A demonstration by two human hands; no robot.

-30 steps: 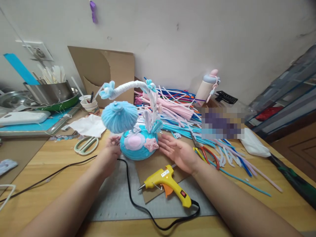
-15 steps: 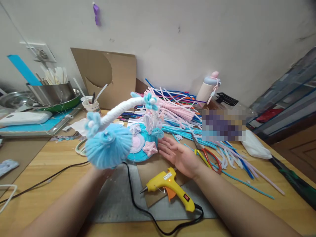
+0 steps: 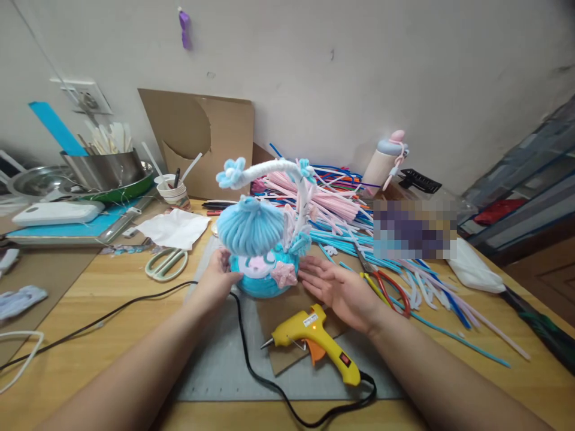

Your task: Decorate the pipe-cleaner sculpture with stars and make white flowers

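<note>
A lamp-shaped craft made of pipe cleaners stands in front of me, with a fluffy blue shade (image 3: 250,227) below a white arched stem (image 3: 274,166). Blue flowers sit on the stem, one of them the blue flower (image 3: 232,172) at its left end. The round blue base (image 3: 260,287) carries a pink star (image 3: 284,275) at its front. My left hand (image 3: 218,280) grips the left side of the base, thumb in front, its other fingers partly hidden. On the right side, my right hand (image 3: 344,293) is open, palm up, fingertips at the base's edge.
A yellow glue gun (image 3: 317,338) with a black cord lies on the grey mat (image 3: 215,365) and cardboard. Red-and-yellow-handled pliers (image 3: 387,292) and piles of pipe cleaners (image 3: 332,200) lie right and behind. Green-handled scissors (image 3: 167,264) and white tissue (image 3: 175,227) are at left.
The lamp craft has swung from leaning left toward me to standing more upright, its shade now above the base. My left hand has come into view beside the base; my right hand stays open.
</note>
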